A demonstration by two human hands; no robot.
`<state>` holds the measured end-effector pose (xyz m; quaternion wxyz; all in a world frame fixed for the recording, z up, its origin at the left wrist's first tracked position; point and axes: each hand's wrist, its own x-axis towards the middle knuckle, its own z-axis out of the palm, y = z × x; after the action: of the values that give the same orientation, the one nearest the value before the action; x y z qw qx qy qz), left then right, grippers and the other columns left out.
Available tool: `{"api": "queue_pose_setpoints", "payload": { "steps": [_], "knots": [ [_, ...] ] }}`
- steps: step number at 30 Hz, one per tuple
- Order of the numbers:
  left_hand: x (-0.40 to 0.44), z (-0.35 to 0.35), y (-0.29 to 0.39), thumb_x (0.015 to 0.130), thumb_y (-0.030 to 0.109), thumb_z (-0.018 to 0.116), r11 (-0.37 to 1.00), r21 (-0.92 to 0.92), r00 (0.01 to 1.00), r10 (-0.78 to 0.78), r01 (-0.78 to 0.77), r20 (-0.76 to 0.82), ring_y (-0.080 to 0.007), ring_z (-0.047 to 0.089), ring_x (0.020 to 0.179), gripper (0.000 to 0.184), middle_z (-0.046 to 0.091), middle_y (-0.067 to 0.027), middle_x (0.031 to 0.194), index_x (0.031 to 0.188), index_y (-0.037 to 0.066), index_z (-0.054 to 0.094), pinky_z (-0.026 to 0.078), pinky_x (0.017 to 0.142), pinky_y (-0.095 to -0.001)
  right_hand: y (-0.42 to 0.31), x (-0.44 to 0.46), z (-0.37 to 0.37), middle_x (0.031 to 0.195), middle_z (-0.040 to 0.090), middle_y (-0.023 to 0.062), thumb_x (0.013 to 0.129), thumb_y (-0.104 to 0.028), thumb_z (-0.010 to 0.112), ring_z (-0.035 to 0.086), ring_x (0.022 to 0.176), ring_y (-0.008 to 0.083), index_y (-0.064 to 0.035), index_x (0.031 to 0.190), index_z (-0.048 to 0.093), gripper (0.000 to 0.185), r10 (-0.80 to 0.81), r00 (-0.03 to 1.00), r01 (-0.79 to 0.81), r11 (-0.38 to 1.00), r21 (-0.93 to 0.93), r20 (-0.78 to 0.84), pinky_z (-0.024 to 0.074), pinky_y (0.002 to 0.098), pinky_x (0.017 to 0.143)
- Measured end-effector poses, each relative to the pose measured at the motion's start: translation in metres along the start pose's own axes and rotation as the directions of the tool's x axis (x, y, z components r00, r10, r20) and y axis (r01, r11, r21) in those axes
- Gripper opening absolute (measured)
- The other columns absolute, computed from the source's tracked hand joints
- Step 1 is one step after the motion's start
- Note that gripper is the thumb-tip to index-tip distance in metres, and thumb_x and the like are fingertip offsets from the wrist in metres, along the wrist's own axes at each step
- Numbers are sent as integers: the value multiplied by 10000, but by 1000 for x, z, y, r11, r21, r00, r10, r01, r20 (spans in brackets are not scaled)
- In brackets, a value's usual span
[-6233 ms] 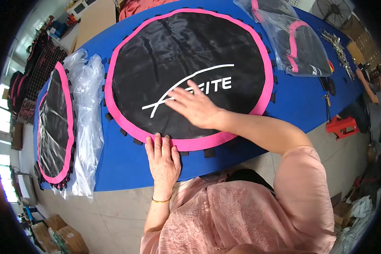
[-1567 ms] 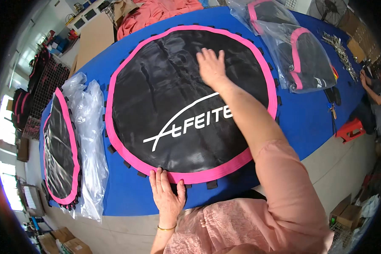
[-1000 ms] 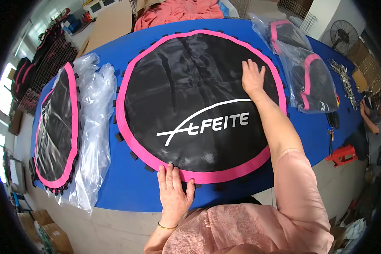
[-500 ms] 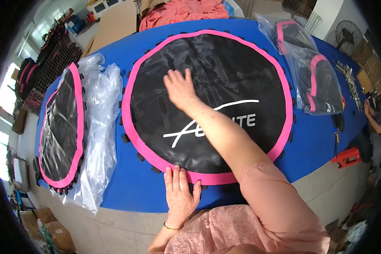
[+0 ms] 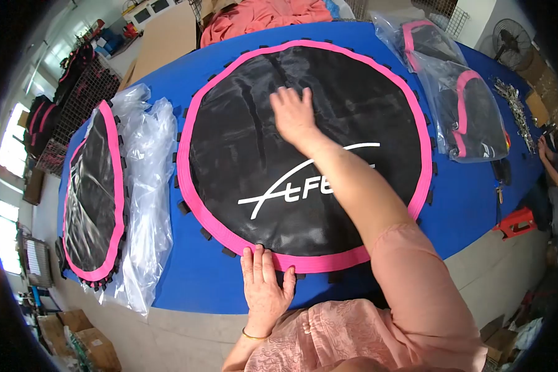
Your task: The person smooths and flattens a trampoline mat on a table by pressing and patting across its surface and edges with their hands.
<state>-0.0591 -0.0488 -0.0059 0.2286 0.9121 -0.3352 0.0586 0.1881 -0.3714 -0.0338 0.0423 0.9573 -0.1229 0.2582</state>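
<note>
Got the round black mat (image 5: 266, 155) flat on the blue table (image 5: 198, 279). Resting the left hand (image 5: 265, 288) on its near pink rim (image 5: 211, 217), straight-fingered with thumb out; holding the right hand (image 5: 294, 118) out diagonally over the middle, loosely spread.

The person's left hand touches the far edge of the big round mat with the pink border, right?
Not the far edge: the head view shows the left hand touching the near edge of the big round mat with the pink border.
</note>
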Motion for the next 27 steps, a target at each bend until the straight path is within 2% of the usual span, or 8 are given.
{"api": "queue_pose_setpoints", "payload": {
  "steps": [3,7,9,11,14,18,23,27],
  "knots": [
    [0,1,-1,932,323,759,1000,-10,1000,9,-9,-5,-528,395,1456,638,520,-297,1473,1363,-93,542,353,1199,-601,66,-9,-2,1476,563,127,949,-125,552,529,1356,275,-90,1360,580,413,69,997,-72,992,-101,-26,337,643,1125],
    [0,-1,0,933,325,759,1000,-20,1000,8,-8,-2,-528,396,1455,639,521,-297,1472,1363,-95,541,353,1199,-601,139,-33,-22,1512,534,120,970,-117,541,503,1399,283,-105,1432,549,462,208,977,-196,962,-189,45,308,653,1167],
    [0,0,-1,935,326,757,1000,1,1000,24,-24,-17,-529,398,1453,639,521,-296,1471,1363,-96,540,354,1199,-603,158,-46,-38,1551,512,128,977,-101,535,460,1455,288,-109,1488,508,511,276,955,-255,950,-180,104,272,648,1210],
    [-1,2,-2,935,326,756,1000,-1,999,30,-30,-29,-528,400,1452,638,522,-296,1470,1363,-96,540,355,1198,-603,167,-60,-45,1551,513,131,974,-90,535,458,1458,291,-107,1492,503,520,292,952,-267,941,-209,96,272,650,1212],
    [-1,4,-3,938,328,751,999,2,998,37,-37,-46,-526,405,1451,636,523,-295,1470,1363,-95,541,356,1198,-604,167,-74,-51,1551,512,139,973,-84,535,458,1458,297,-102,1493,501,521,286,950,-260,946,-191,123,278,651,1210],
    [-1,5,-2,945,333,736,999,12,998,34,-34,-49,-521,409,1454,631,524,-301,1473,1364,-96,542,355,1197,-605,152,-86,-47,1512,539,150,944,-88,559,493,1417,317,-90,1455,532,511,197,980,-192,976,-106,41,322,669,1170],
    [-1,6,-3,949,333,728,999,17,997,48,-47,-53,-524,408,1455,631,523,-308,1473,1368,-99,539,351,1198,-608,105,-86,-50,1536,518,158,959,-75,547,478,1435,316,-84,1475,524,517,129,990,-130,992,4,63,289,642,1200],
    [-1,6,-3,948,333,726,999,21,998,45,-44,-52,-531,410,1449,634,521,-309,1471,1372,-98,535,349,1197,-612,53,-80,-41,1561,497,162,962,-80,550,452,1467,312,-80,1499,500,539,4,998,-10,997,81,69,263,642,1212]
  ]
}}
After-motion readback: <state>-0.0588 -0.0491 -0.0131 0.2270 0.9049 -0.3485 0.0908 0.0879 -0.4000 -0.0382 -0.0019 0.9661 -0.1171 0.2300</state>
